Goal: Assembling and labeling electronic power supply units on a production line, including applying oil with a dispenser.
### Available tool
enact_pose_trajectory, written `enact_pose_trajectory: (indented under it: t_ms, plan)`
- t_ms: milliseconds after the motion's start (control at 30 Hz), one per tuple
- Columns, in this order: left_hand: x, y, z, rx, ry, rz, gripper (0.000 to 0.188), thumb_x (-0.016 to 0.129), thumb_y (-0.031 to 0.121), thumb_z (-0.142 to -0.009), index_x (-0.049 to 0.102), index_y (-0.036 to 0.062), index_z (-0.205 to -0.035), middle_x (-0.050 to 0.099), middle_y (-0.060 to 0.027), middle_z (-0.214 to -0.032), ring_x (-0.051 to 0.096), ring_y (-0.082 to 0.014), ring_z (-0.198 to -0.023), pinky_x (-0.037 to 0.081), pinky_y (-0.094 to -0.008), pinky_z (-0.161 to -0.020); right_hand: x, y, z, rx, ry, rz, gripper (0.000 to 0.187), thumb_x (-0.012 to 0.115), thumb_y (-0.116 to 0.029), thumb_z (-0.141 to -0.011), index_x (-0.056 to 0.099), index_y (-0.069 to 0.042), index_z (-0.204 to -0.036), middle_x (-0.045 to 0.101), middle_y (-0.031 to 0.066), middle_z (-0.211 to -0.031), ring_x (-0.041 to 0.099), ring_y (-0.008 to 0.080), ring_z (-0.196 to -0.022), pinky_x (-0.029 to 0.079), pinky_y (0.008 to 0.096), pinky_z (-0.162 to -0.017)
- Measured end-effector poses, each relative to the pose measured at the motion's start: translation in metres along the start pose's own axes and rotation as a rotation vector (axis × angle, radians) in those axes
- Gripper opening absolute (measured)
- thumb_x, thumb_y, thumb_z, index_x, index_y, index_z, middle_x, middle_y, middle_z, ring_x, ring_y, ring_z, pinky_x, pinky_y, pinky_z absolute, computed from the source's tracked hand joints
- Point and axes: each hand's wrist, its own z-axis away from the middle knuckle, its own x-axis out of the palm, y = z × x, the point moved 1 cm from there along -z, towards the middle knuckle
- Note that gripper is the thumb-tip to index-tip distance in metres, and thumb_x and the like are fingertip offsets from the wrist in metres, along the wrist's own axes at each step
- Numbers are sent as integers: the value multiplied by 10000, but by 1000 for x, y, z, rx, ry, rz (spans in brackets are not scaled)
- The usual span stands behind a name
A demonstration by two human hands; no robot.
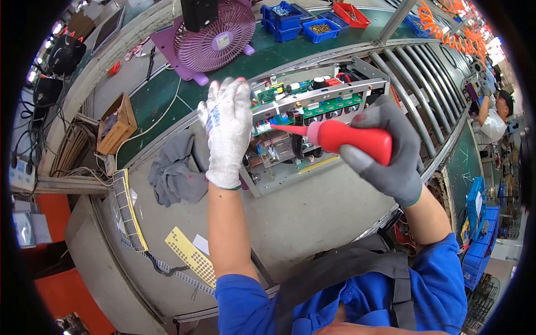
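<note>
My right hand (397,148), in a grey glove, is wrapped round a red squeeze bottle (349,140) with a long thin nozzle. The bottle lies nearly level, its tip pointing left over an open metal chassis (329,96). Inside the chassis are green circuit boards (338,106) with many small parts. Whether the nozzle touches a part I cannot tell. My left hand (229,125), in a white knit glove, is at the chassis's left end with its fingers stretched out. It hides that end, and no held thing shows in it.
A purple fan (215,42) stands behind the chassis. Blue bins (285,22) and a red bin (352,15) of small parts sit at the back. Rollers (410,92) run to the right. Grey cloth (178,170) and a yellow perforated sheet (190,254) lie left. Another person (494,114) is far right.
</note>
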Motion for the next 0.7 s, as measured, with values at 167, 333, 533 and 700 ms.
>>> enact_pose_trajectory:
  t_ms: [167, 333, 533, 700]
  plan:
    - [0, 0, -2, -34, -24, -26, 390, 472, 387, -1038, 628, 149, -1304, 586, -98, -1395, 405, -323, -1414, 178, -554, -1184, 23, 0, -6, -255, -96, 208, 355, 809, -94, -681, 607, -44, -969, 588, 104, -887, 543, 255, -797, 438, 371, -733]
    - [-4, 3, -3, -52, -39, -22, 398, 472, 386, -1040, 613, 136, -1316, 582, -98, -1402, 403, -324, -1418, 173, -553, -1187, 22, -7, -8, -301, -116, 286, 349, 807, -78, -667, 609, -60, -955, 589, 96, -864, 542, 253, -776, 428, 369, -717]
    - [3, -9, -3, -41, -38, -40, 403, 459, 383, -1046, 612, 127, -1317, 581, -103, -1402, 400, -316, -1423, 172, -547, -1188, 21, -4, -4, -297, -81, 265, 352, 810, -75, -658, 605, -60, -944, 609, 85, -859, 551, 259, -765, 414, 379, -710]
    - [6, -15, -4, 0, -49, -10, 429, 416, 406, -1053, 622, 140, -1321, 573, -98, -1414, 391, -320, -1429, 169, -538, -1192, 21, 0, -8, -297, -32, 273, 359, 811, -105, -625, 601, -110, -917, 536, 67, -808, 531, 277, -752, 376, 388, -727]
